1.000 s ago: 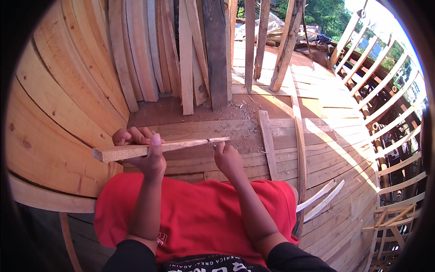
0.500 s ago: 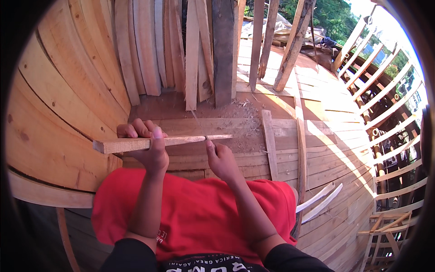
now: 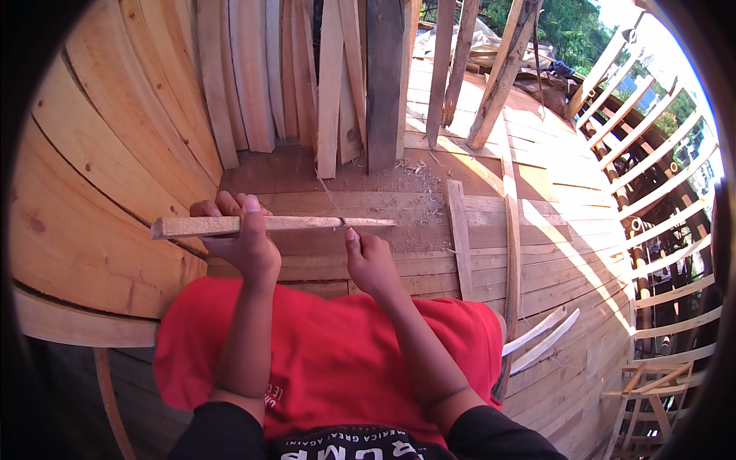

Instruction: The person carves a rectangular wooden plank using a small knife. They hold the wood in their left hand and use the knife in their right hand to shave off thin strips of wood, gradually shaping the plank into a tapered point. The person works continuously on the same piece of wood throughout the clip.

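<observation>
A pale wooden stick (image 3: pixel 299 223) lies level across my lap, its square end at the left and its thinner, tapered end at the right. My left hand (image 3: pixel 241 234) grips it near the square end, thumb on top and fingers behind. Close to the tapered end my right hand (image 3: pixel 373 262) is closed, its thumb raised just below the wood. A small dark band or edge shows on the stick there, with a thin pale line (image 3: pixel 330 193) running up from it. Whether that is a blade seen edge-on or a strand, I cannot tell.
Wood shavings (image 3: pixel 418 188) litter the plank floor (image 3: pixel 560 280) ahead. Upright boards (image 3: pixel 387 92) stand beyond, and a curved plank wall (image 3: pixel 100 169) rises at the left. A loose short board (image 3: pixel 459 238) and two pale curved strips (image 3: pixel 544 341) lie to the right, with a slatted railing (image 3: pixel 667 245) farther right.
The stick has tilted to nearly level and shifted slightly up and left in the picture with my left hand. My right hand has moved slightly up and left, staying close to the tapered end.
</observation>
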### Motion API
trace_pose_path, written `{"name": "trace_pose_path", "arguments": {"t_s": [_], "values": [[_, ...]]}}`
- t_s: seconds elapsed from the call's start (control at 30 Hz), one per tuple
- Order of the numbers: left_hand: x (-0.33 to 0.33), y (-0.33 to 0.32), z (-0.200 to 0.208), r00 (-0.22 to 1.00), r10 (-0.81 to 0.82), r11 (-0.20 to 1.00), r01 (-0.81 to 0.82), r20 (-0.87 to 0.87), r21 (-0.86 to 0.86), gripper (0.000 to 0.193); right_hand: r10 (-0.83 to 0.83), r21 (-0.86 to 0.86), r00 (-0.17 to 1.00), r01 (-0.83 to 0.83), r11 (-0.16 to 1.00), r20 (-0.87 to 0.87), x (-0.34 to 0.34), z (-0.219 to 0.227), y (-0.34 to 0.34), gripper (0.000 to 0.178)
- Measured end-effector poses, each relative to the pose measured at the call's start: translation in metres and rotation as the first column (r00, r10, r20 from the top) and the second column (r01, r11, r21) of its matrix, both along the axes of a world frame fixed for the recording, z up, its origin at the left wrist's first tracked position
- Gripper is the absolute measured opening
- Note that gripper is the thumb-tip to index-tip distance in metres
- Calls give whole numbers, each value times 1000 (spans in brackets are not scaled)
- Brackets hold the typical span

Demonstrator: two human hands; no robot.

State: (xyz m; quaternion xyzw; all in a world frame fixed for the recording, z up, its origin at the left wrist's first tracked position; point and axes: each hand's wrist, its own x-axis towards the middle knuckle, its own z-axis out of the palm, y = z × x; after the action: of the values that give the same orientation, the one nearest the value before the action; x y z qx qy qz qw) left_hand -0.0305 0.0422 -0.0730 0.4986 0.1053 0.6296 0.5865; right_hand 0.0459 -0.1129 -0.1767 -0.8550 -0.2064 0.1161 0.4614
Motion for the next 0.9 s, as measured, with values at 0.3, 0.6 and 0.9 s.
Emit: {"name": "trace_pose_path", "arguments": {"t_s": [0.3, 0.6, 0.9], "values": [[1, 9, -8, 998, -17, 1000, 17, 58, -6, 43, -68, -79, 992, 60, 995, -104, 25, -34, -13, 54], [5, -11, 3, 1000, 8, 1000, -8, 22, -18, 40, -107, -19, 994, 107, 994, -31, 29, -52, -19, 49], [2, 3, -4, 998, -38, 999, 38, 42, 3, 41, -21, 32, 1000, 21, 999, 3, -4, 2, -3, 52]]}}
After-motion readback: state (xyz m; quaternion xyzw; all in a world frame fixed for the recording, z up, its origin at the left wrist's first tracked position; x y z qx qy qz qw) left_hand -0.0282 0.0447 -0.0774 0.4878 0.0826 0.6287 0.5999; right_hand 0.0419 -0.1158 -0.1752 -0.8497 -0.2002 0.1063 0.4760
